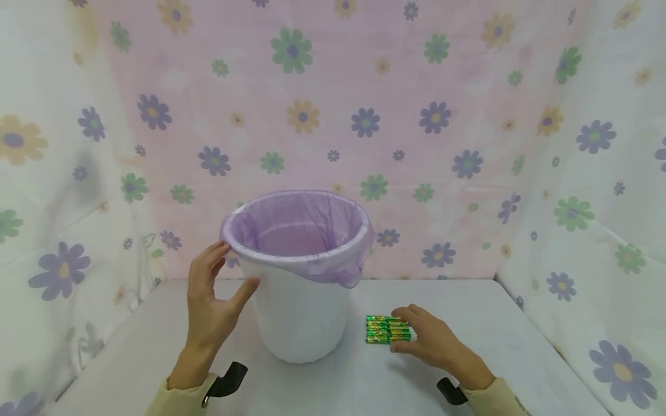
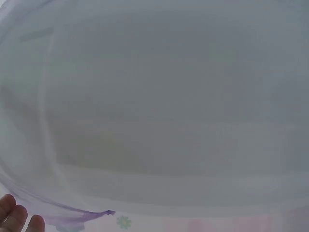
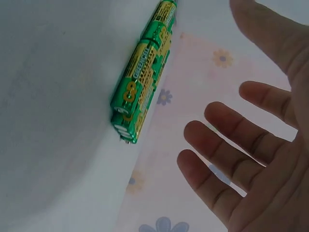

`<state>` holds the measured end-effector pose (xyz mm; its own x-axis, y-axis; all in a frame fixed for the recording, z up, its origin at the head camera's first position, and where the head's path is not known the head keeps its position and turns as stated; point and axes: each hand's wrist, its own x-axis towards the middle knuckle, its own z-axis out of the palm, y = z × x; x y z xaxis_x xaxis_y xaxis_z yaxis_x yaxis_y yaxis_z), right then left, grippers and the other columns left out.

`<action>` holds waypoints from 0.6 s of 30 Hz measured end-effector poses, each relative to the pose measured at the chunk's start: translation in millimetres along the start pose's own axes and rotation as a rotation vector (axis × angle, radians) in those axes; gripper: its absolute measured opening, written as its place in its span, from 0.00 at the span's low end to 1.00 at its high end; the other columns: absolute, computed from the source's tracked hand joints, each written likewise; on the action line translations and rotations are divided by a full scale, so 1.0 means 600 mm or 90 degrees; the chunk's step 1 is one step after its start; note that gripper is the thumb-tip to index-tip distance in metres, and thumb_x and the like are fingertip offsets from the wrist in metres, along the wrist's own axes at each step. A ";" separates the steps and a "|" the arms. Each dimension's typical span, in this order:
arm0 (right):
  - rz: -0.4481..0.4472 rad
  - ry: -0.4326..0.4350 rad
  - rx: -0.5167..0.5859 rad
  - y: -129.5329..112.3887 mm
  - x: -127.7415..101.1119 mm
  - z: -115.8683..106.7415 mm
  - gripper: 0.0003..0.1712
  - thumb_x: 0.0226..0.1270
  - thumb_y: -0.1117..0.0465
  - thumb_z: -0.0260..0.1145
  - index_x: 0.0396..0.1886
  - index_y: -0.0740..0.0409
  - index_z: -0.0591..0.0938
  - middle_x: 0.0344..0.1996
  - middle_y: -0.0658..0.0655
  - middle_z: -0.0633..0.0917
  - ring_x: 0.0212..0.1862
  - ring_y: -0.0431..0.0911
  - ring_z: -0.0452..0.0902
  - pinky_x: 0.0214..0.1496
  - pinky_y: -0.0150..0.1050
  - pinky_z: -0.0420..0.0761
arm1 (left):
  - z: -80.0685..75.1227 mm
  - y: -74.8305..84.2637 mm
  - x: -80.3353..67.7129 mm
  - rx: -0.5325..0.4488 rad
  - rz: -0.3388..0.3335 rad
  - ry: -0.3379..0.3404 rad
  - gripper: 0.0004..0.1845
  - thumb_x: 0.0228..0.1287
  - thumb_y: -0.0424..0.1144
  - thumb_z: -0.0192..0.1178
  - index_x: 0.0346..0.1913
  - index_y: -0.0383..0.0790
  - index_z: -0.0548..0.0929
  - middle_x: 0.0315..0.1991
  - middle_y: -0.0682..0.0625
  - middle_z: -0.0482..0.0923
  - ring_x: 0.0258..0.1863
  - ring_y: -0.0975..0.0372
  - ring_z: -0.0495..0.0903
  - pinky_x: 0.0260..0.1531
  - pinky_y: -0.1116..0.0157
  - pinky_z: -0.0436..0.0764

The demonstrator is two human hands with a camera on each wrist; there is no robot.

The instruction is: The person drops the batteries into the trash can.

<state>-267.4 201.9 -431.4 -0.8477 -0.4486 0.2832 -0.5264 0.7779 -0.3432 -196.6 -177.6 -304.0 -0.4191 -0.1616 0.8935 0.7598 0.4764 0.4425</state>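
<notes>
A white trash bin (image 1: 302, 323) stands upright, its rim covered by a thin purple plastic bag (image 1: 333, 266) that folds over the outside. My left hand (image 1: 210, 309) is at the bin's left side, fingertips right at the rim and thumb spread apart toward the wall. In the left wrist view the bin wall (image 2: 169, 106) fills most of the picture. To the right of the bin lie several green and gold batteries (image 3: 130, 92) in two side-by-side rows. My right hand (image 1: 434, 344) reaches around their right end, thumb and fingers parted, with nothing gripped.
Bin and batteries are on a white table (image 1: 447, 294). Behind it hangs a pink flowered cloth (image 1: 333, 86), with white flowered cloths at both sides. A black strap (image 1: 229, 378) circles each wrist.
</notes>
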 end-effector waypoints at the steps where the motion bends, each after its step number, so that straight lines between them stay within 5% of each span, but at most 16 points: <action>1: 0.001 -0.011 0.003 0.000 0.000 0.001 0.36 0.50 0.41 0.73 0.58 0.47 0.75 0.44 0.49 0.79 0.45 0.46 0.77 0.40 0.45 0.79 | 0.004 0.002 0.003 -0.001 -0.009 0.007 0.34 0.41 0.21 0.71 0.56 0.21 0.71 0.57 0.27 0.67 0.60 0.56 0.66 0.63 0.66 0.69; 9: -0.014 -0.048 -0.005 -0.002 0.004 0.011 0.31 0.51 0.41 0.73 0.52 0.50 0.78 0.41 0.47 0.78 0.43 0.43 0.76 0.40 0.43 0.79 | 0.025 0.012 0.027 -0.042 -0.090 0.042 0.28 0.50 0.23 0.66 0.56 0.22 0.71 0.60 0.31 0.64 0.60 0.56 0.65 0.63 0.64 0.70; 18: -0.027 -0.081 -0.018 -0.005 0.014 0.013 0.24 0.52 0.43 0.73 0.45 0.48 0.80 0.38 0.45 0.77 0.39 0.41 0.73 0.36 0.38 0.77 | 0.030 -0.029 0.021 -0.087 -0.151 0.051 0.23 0.51 0.21 0.67 0.52 0.24 0.76 0.63 0.37 0.65 0.63 0.49 0.65 0.62 0.70 0.69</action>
<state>-273.5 192.4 -435.1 -0.8272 -0.5321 0.1806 -0.5614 0.7683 -0.3075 -224.1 -172.3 -302.1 -0.5563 -0.3245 0.7650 0.7076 0.2977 0.6409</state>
